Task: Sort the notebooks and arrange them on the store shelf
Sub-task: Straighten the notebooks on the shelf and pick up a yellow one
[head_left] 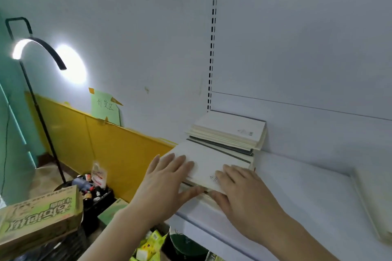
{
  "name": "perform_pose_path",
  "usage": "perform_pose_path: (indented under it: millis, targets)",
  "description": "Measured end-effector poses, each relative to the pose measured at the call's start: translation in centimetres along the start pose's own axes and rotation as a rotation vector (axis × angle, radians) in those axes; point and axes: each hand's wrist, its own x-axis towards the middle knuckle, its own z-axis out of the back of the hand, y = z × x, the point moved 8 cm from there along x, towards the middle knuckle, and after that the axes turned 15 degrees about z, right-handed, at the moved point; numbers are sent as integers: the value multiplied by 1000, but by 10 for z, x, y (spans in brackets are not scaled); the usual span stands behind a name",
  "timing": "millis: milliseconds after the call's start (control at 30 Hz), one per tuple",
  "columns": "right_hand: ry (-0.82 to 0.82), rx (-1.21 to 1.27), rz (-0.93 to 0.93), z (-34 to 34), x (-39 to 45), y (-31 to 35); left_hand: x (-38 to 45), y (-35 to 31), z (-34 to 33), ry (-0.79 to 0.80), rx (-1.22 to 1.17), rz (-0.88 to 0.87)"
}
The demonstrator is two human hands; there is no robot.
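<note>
A front stack of white notebooks (209,160) lies flat at the left end of the white store shelf (297,193). My left hand (167,182) grips its left front corner, fingers on top and thumb under the front edge. My right hand (241,190) holds the stack's right front part the same way. Behind it a second, taller stack of cream notebooks (231,131) rests against the shelf's back panel, over a few dark-edged ones.
Another pale notebook or tray (375,201) lies at the shelf's right edge. Left of the shelf stand a lit floor lamp (38,53), a cardboard box (40,216), a crate of bottles (95,193) and a yellow wall panel (106,144). Green packets (148,246) sit below the shelf.
</note>
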Motion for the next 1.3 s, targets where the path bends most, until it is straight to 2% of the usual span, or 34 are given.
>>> perform_pose_path:
  millis: [100, 233, 400, 467, 567, 667, 767, 833, 933, 1033, 1133, 1200, 1300]
  targets:
    - [-41, -59, -30, 5, 4, 5, 14, 10, -2, -61, -51, -79]
    - [6, -66, -88, 16, 11, 13, 23, 13, 6, -119, -130, -254]
    - [-19, 28, -296, 34, 5, 14, 30, 22, 11, -126, -266, -331]
    - [-89, -68, -280, 44, 4, 20, 27, 26, 17, -183, -347, -310]
    - [-316, -173, -337, 78, -7, 22, 30, 40, 38, -236, -567, -179]
    - [-540, -163, -439, 108, -15, 30, 38, 39, 46, 5, -831, -40]
    - [-738, 70, -574, 118, -20, 37, 35, 19, 43, 221, -1000, -21]
    - [-802, 234, -649, 112, -19, 39, 28, 4, 37, 425, -1249, -32]
    - [-836, 430, -731, 96, -16, 38, 18, -6, 31, 683, -1578, 88]
    - [-841, 537, -730, 85, -13, 40, 17, 0, 43, 649, -1659, 83]
    - [-877, 607, -658, 76, -16, 36, 24, 22, 52, 500, -1603, 70]
    - [-781, 433, -639, 67, -21, 25, 30, 44, 53, 378, -1595, 108]
    - [-234, 153, -560, 26, -9, 20, 32, 67, 46, 308, -1584, 172]
